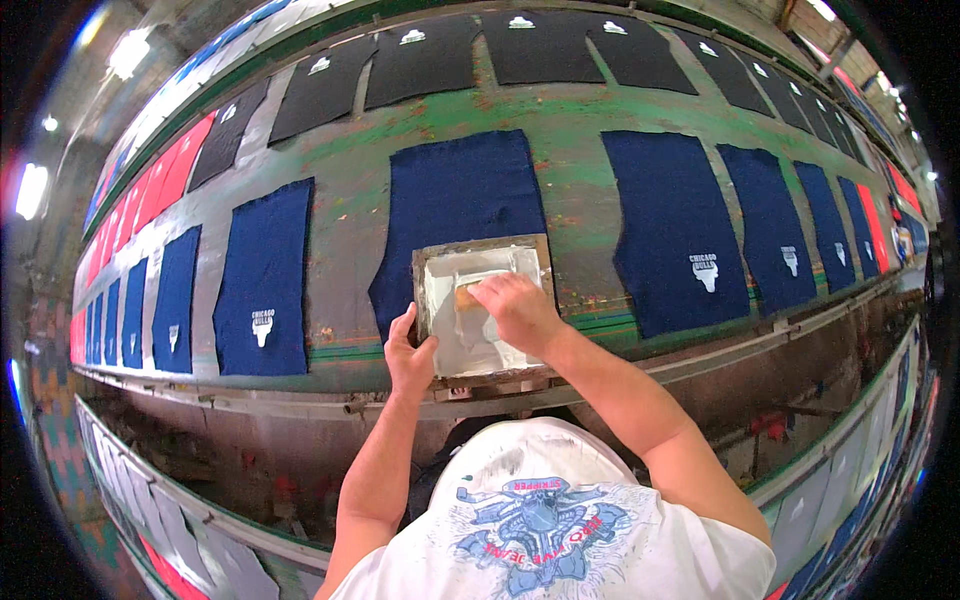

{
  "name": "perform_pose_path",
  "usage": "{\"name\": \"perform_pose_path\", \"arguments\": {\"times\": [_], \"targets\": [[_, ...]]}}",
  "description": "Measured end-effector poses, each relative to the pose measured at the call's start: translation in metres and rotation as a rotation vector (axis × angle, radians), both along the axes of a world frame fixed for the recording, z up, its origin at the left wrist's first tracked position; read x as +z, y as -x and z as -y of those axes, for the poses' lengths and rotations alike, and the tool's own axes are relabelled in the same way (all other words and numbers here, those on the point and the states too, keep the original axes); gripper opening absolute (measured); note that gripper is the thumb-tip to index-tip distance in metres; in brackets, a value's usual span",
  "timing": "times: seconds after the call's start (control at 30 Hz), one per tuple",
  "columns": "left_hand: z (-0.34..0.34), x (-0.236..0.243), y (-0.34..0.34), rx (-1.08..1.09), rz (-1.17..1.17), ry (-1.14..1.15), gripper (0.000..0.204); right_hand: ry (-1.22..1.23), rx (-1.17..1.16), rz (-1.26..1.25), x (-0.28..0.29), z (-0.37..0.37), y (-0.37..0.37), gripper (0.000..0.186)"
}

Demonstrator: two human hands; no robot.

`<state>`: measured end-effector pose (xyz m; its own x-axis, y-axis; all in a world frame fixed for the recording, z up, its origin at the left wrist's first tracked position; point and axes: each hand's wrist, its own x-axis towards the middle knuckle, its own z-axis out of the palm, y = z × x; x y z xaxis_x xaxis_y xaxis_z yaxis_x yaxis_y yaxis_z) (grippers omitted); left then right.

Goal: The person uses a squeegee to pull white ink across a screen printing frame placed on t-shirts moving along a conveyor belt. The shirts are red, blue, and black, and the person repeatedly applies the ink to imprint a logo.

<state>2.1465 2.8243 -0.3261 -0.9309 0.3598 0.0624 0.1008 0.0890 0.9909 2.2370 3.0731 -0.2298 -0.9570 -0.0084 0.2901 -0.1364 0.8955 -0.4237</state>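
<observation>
A screen printing frame (540, 262) lies over the lower part of a navy fabric panel (460, 180) in front of me, its inside coated with white paste. My left hand (410, 355) grips the frame’s left side, fingers along its edge. My right hand (515, 310) is closed on a squeegee (465, 295) with a tan handle inside the frame, toward its middle. The squeegee’s blade is mostly hidden by hand and paste.
A long green-stained table (570, 110) holds several navy panels with white prints (265, 260), black panels (540, 50) and red ones (165, 180). A metal rail (675, 368) runs along its front. Below, another table carries grey panels (850, 440). Lamps (128, 52) hang overhead.
</observation>
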Motion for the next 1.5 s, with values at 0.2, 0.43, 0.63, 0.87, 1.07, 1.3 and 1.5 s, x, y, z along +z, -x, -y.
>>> {"name": "perform_pose_path", "arguments": {"times": [0.2,0.43,0.63,0.87,1.07,1.3,1.5], "targets": [[0.001,0.002,0.000,0.026,0.055,0.040,0.074,-0.070,0.022,-0.142,0.005,-0.025,0.035,0.033],[0.002,0.005,-0.003,0.002,0.036,0.036,0.076,-0.144,0.121,-0.001,-0.004,-0.014,0.015,0.040],[-0.001,0.003,-0.005,0.017,-0.039,0.020,0.074,-0.132,0.166,0.058,-0.007,0.020,-0.041,0.035],[-0.002,0.013,-0.007,0.041,-0.114,0.183,0.071,-0.126,0.150,0.012,0.001,0.046,-0.081,0.036],[-0.002,0.017,-0.007,0.037,-0.143,0.232,0.070,0.105,0.189,0.023,0.024,0.033,-0.074,0.042],[-0.001,0.013,-0.008,0.032,-0.279,0.316,0.076,-0.188,-0.120,0.067,0.037,-0.050,0.055,0.015],[-0.004,0.020,-0.009,0.038,-0.178,0.225,0.076,-0.262,-0.072,0.606,0.024,-0.092,0.149,0.020]]}}
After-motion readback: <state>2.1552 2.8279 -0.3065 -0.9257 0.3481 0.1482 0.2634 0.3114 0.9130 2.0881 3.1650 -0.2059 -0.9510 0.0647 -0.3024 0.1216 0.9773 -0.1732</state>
